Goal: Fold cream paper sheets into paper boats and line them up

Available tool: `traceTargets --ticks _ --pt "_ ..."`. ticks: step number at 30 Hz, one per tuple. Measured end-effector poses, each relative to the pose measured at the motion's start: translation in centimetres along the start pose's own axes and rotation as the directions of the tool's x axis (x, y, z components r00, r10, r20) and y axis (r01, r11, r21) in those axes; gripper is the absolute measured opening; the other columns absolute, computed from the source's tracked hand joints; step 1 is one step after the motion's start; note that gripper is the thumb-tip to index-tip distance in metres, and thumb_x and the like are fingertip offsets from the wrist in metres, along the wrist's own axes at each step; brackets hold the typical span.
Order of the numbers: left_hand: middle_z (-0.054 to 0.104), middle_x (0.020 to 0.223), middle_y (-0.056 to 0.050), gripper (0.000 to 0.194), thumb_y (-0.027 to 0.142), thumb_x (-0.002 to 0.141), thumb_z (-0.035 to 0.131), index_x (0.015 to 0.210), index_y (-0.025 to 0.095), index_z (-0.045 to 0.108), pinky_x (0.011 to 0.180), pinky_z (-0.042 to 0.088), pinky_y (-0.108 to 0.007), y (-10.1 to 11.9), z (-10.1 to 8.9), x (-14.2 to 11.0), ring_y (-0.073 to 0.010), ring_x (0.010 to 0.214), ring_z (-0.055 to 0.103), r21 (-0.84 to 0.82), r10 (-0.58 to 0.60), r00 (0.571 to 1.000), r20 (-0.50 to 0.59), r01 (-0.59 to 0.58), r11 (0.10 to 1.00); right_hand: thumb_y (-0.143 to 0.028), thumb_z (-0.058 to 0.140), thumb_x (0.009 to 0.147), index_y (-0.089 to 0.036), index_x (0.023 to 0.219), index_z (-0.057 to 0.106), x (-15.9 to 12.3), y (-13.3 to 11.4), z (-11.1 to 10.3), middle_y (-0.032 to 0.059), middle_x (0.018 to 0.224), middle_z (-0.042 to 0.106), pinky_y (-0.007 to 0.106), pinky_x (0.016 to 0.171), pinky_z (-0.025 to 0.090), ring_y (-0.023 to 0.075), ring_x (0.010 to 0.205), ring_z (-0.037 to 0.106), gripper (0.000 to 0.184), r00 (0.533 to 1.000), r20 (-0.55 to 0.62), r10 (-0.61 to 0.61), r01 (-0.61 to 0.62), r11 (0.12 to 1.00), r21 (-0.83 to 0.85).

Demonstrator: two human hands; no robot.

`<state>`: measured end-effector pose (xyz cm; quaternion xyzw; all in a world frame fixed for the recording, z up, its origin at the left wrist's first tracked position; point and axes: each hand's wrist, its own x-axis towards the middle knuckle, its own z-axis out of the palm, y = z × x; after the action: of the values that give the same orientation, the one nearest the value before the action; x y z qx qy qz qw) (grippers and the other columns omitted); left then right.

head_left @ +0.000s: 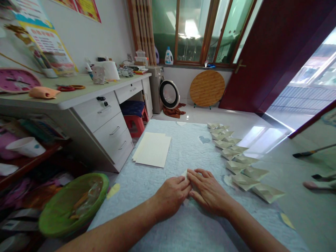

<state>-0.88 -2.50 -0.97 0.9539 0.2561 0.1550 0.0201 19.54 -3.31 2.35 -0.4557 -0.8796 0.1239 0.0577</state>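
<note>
Between my hands, over the light blue quilted cloth point(181, 227), a small piece of folded paper point(185, 173) shows only a pale tip; the rest is covered by my fingers. My left hand point(172, 194) is closed, its fingers bent and pressed together on the paper. Lying flatter, my right hand point(206, 189) rests on the paper with its fingers stretched out and its thumb apart. Ahead and to the left is a stack of cream paper sheets point(154, 149). Folded paper boats point(244, 181) stand in rows along the right side of the cloth.
A green basket point(101, 189) with a plastic bag stands at left, below a desk point(91, 94) holding scissors point(65, 88) and a pink clock point(17, 81). Farther off are a red stool point(136, 126), a washing machine with its door point(170, 93) open, and a round wooden tabletop point(207, 87).
</note>
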Motion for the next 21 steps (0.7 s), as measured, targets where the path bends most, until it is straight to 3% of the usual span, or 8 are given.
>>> traceTargets --ticks 5,21 --pt "0.064 0.125 -0.013 0.032 0.019 0.096 0.046 0.127 0.014 0.056 0.096 0.051 -0.038 0.2 0.1 -0.1 -0.0251 0.118 0.058 -0.004 -0.019 1.0 0.004 0.019 1.0 -0.043 0.05 0.095 -0.018 0.14 0.05 -0.8 0.1 -0.1 0.01 0.145 0.053 0.05 0.107 0.033 0.0319 0.126 0.046 0.052 1.0 -0.013 -0.02 0.02 1.0 -0.002" --pt "0.06 0.134 -0.011 0.038 0.018 0.091 0.053 0.128 0.01 0.056 0.104 0.047 -0.039 0.2 -0.8 -0.1 -0.0281 0.12 0.056 -0.034 -0.047 0.994 0.102 0.051 0.998 -0.035 0.053 0.094 -0.027 0.144 0.042 -7.9 1.3 -1.3 0.003 0.139 0.058 0.051 0.107 0.029 0.0283 0.12 0.052 0.052 0.998 0.005 -0.063 0.063 0.994 -0.084"
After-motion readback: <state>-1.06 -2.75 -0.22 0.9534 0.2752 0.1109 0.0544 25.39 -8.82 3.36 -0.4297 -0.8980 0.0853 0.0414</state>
